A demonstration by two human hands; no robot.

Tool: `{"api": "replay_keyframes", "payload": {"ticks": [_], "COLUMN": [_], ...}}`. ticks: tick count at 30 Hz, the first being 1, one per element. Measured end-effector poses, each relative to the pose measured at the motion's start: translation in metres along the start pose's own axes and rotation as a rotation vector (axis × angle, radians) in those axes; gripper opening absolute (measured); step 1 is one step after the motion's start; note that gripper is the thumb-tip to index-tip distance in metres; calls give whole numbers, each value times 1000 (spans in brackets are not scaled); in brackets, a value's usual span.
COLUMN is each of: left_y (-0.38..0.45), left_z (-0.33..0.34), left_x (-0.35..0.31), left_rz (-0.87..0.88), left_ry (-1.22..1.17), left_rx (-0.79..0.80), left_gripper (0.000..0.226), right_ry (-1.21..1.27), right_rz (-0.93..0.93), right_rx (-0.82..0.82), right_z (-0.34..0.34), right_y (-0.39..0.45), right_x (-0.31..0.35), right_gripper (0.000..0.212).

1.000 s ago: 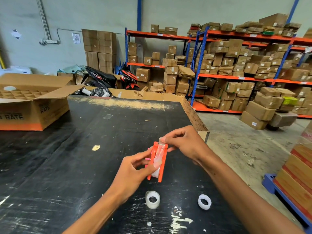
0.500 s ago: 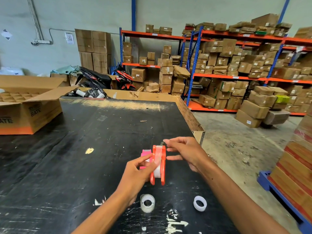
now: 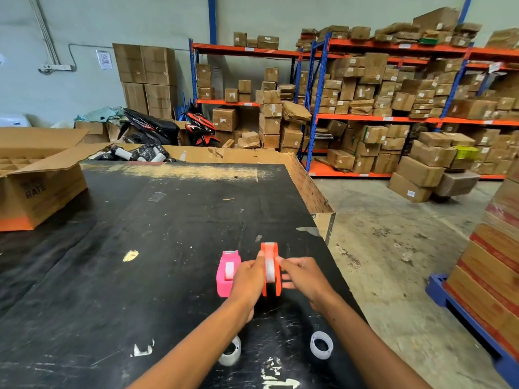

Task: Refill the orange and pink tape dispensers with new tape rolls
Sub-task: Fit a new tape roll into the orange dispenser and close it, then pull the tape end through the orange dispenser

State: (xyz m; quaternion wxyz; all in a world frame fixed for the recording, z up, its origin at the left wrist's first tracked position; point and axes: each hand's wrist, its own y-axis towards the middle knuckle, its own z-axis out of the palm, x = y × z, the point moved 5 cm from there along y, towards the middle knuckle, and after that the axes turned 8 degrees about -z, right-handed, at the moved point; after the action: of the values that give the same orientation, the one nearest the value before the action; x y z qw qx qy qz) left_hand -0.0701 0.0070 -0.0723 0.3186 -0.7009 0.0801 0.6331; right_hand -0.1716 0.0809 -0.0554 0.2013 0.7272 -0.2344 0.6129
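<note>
The orange tape dispenser stands upright on the black table with a clear tape roll seated in it. My left hand grips its left side and my right hand touches its right side with thumb and fingers. The pink tape dispenser stands just to its left, also with a roll inside, partly hidden by my left hand. Two rolls lie near the table's front edge: one roll half hidden under my left forearm, the other roll to the right.
An open cardboard box with dividers sits at the table's left. The table's right edge drops to a concrete floor. Shelves of cartons stand behind, and a blue pallet with stacked boxes is at the right.
The orange dispenser was held up in the air between both hands; it now stands on the table beside the pink one. Both hands came down with it.
</note>
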Motion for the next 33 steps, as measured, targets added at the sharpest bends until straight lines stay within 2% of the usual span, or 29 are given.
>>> {"api": "replay_keyframes", "payload": {"ticks": [6,11,20,23,25,27,29,31,33], "left_y": [11,12,6,-4,-10,-13,-11,-4,4], "left_z": [13,14,8,2,-7,-26,-48,-73,-90], "left_x": [7,4,3,-6,-16,-25,-29,-25,-16], "left_rz": [-61,-44,-23,42,129,214,272,253,196], "left_ry": [110,131,159,190,214,290,400,537,684], "left_rx": [-31,-64,6,-8,-36,-88,-132,-146,-86], "left_gripper": [48,47,43,32,24,35,52,69,86], "right_ry": [-94,-105,-49,-80,-168,-227,-199,-230,-373], "right_rz": [58,77,94,92,26,-72,-152,-211,-229], "right_rx": [-23,-14,53,26,-69,-154,-147,-50,116], "right_z": [0,4,4,1,-8,-10,-1,21,48], "right_y": [23,27,24,25,30,36,38,39,40], "right_x": [-22,-28,-29,-29,-27,-15,6,23,29], "right_gripper": [43,45,30,36,39,36,19,14,18]}}
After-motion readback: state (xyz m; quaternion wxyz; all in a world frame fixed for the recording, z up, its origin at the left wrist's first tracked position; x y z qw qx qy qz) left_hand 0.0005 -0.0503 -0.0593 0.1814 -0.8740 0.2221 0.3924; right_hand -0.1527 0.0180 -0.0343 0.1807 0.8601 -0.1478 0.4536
